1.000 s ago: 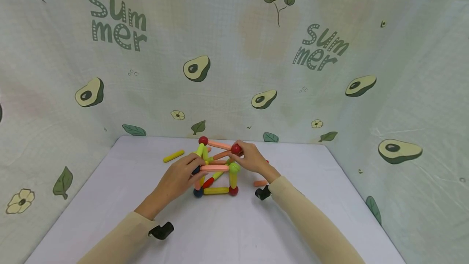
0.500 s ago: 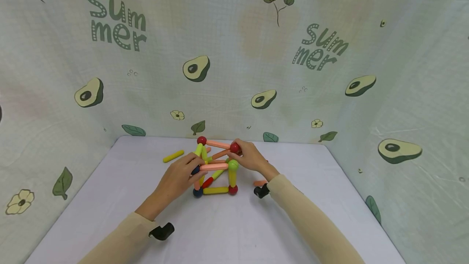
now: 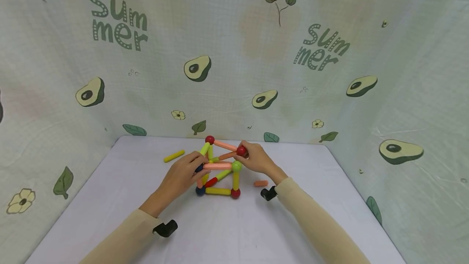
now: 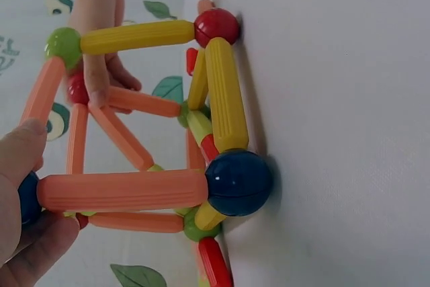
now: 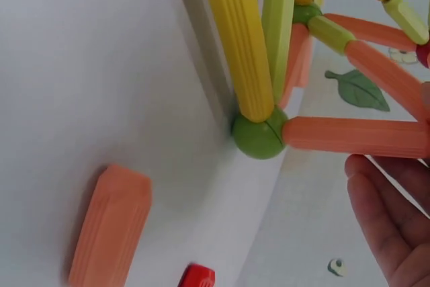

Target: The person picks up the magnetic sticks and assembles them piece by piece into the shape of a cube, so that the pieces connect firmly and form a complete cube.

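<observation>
A cube-like frame of magnetic sticks and balls stands on the table between both hands. My left hand [image 3: 183, 172] grips the dark blue ball [image 4: 28, 199] at its near upper left corner, thumb and fingers on either side. My right hand [image 3: 256, 158] pinches the red ball [image 3: 241, 150] at the far upper right corner. A pink stick [image 3: 217, 166] joins the held blue ball to a green ball [image 3: 236, 166]. Another red ball [image 3: 209, 139] tops the far left corner. Yellow sticks [image 4: 227, 92] and a blue ball [image 4: 240, 183] form part of the base.
A loose yellow stick [image 3: 174, 156] lies behind on the left. On the right, a short pink stick [image 5: 112, 226] lies near the right forearm, with a red piece [image 5: 197, 276] close by. A printed cloth [image 3: 227, 105] hangs behind the table.
The frame's top shifts slightly left, then right, its far red balls moving most. Both hands go with it and keep their hold. More of the short pink stick shows now.
</observation>
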Tool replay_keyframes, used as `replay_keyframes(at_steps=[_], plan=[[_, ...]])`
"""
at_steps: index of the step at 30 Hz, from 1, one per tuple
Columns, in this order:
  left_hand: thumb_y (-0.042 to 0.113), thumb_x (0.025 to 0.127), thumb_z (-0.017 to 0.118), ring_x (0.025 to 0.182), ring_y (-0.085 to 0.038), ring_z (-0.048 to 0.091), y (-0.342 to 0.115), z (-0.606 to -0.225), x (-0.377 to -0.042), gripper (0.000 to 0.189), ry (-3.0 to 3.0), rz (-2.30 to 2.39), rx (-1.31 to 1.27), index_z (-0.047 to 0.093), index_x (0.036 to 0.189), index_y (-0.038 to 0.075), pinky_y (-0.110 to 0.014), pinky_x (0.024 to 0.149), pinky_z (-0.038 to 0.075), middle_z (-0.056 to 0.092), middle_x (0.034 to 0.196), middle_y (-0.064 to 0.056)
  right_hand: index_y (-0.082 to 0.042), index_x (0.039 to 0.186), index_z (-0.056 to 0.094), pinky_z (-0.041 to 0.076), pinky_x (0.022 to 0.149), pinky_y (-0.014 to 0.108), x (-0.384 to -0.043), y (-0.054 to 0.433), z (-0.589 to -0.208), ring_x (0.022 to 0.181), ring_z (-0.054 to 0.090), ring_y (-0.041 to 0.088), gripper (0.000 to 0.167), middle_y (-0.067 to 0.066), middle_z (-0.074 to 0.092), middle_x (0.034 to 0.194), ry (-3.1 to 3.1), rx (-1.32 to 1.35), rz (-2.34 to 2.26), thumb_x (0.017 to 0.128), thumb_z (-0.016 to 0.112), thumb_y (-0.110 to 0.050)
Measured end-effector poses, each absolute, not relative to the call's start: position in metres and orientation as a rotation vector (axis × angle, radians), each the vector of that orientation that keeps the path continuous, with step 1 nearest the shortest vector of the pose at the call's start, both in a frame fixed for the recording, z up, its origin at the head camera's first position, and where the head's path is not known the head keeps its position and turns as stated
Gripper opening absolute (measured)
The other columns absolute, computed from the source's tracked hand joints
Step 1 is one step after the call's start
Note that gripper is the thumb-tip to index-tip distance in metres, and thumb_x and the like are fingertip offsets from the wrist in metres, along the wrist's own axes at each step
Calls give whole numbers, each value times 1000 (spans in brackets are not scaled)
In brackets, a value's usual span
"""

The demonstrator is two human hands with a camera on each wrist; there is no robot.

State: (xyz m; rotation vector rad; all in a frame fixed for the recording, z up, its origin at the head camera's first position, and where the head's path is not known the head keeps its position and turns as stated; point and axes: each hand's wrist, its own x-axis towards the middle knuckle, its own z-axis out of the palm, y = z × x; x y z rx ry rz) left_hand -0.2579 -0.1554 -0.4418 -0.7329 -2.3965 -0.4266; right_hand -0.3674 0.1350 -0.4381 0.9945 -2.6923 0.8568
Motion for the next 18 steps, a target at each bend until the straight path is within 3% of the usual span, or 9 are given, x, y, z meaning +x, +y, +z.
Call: replay_keyframes(at_steps=[6, 14, 18], plan=[[32, 87, 89, 89, -14, 60, -150, -441, -262, 33, -2372, -423, -785, 73, 112, 17, -29, 79, 59, 67, 110, 1, -12, 107, 66, 57, 72, 25, -359, 150, -437, 81, 66, 11, 21, -2, 72, 92, -2692, 989, 839, 98, 80, -25], [31, 87, 90, 85, -12, 57, -145, -444, -265, 32, -2357, -456, -821, 72, 110, 18, -26, 72, 56, 66, 110, 3, -11, 128, 66, 63, 86, 39, -353, 160, -430, 96, 72, 18, 37, 2, 74, 110, -2743, 1028, 891, 95, 82, -17], [36, 88, 88, 81, -11, 54, -143, -444, -265, 31, -2361, -457, -814, 73, 110, 20, -22, 66, 50, 65, 111, 3, -11, 130, 66, 63, 86, 37, -352, 164, -428, 98, 73, 18, 37, 2, 74, 111, -2739, 1031, 918, 97, 81, -17]])
